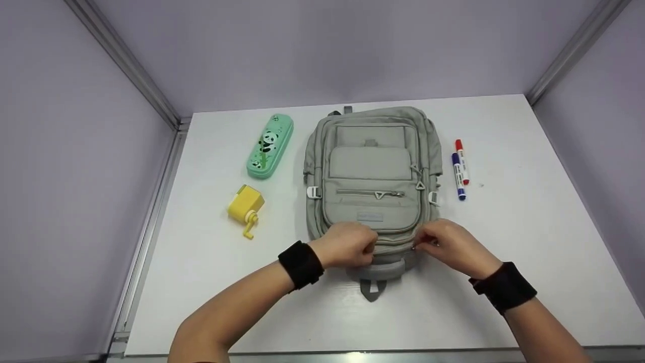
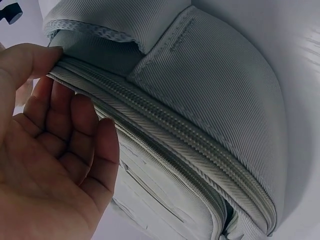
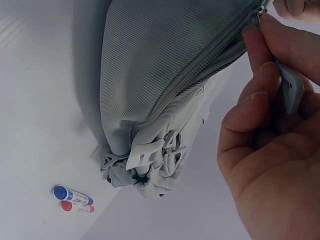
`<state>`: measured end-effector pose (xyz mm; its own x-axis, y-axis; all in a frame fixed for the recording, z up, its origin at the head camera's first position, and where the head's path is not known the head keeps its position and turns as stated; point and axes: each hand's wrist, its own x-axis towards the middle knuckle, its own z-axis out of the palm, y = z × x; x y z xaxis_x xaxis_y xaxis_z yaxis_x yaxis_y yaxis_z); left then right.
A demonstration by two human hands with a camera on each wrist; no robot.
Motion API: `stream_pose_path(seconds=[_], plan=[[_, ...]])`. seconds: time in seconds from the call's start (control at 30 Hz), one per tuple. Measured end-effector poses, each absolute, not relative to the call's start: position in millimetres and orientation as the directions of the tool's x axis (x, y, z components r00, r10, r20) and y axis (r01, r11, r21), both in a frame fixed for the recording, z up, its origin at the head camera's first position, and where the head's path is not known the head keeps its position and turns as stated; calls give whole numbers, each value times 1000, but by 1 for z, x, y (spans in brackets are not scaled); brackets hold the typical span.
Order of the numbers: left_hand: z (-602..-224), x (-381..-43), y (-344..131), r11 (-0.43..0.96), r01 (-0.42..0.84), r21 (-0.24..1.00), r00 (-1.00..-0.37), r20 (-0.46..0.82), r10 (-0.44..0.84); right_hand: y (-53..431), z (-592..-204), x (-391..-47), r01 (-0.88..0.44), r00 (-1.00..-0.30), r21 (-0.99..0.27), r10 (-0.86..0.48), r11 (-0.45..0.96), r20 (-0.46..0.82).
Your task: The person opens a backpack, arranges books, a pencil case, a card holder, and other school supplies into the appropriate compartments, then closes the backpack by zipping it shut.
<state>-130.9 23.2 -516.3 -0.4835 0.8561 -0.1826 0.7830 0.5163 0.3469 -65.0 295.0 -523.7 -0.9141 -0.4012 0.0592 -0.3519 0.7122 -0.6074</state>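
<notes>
A grey-green backpack (image 1: 370, 164) lies front up on the white table, its top handle (image 1: 380, 270) toward the person. My left hand (image 1: 350, 244) pinches the fabric edge beside the zipper (image 2: 165, 122) near the handle, thumb above and fingers curled below. On the right side of the bag's top, my right hand (image 1: 451, 246) pinches a zipper pull (image 3: 291, 87) between thumb and fingers. The zipper teeth by the left hand look closed. Both wrists wear black bands.
Left of the bag lie a green panda pencil case (image 1: 270, 146) and a yellow pencil sharpener (image 1: 246, 204) with a crank. To the right are a red marker (image 1: 462, 161) and a blue marker (image 1: 458, 176), side by side. Purple-grey panels surround the table (image 1: 544, 242).
</notes>
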Motion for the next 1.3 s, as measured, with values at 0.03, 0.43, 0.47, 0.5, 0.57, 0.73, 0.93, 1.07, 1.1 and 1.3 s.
stream_pose_path(seconds=[0.03,0.43,0.47,0.5,0.57,0.73,0.93,1.07,1.1,1.3], plan=[[-516,-131,25,518,783,345,-483,-188,855,296,-524,-64,-340,-917,-612,-396,714,48],[-511,-127,76,522,813,258,-488,-185,853,300,-528,-56,-189,-964,-600,-262,778,-35],[-510,-125,81,520,817,248,-488,-181,854,300,-528,-56,-181,-966,-604,-257,776,-40],[-510,-124,86,520,821,237,-489,-182,853,300,-529,-55,-175,-966,-611,-256,772,-46],[-511,-120,93,524,822,222,-491,-189,851,299,-529,-54,-156,-966,-624,-251,766,-67],[-514,-114,101,549,815,187,-511,-216,832,299,-530,-53,-101,-964,-655,-236,749,-122],[-512,-114,100,566,789,238,-521,-229,822,301,-530,-52,-60,-964,-684,-220,727,-149],[-511,-116,98,574,761,303,-530,-219,819,306,-530,-53,-59,-967,-682,-213,729,-143],[-511,-116,97,575,754,316,-535,-213,818,307,-530,-53,-66,-967,-674,-213,736,-138],[-510,-117,94,588,727,355,-566,-175,805,311,-530,-57,-145,-969,-617,-238,773,-70]])
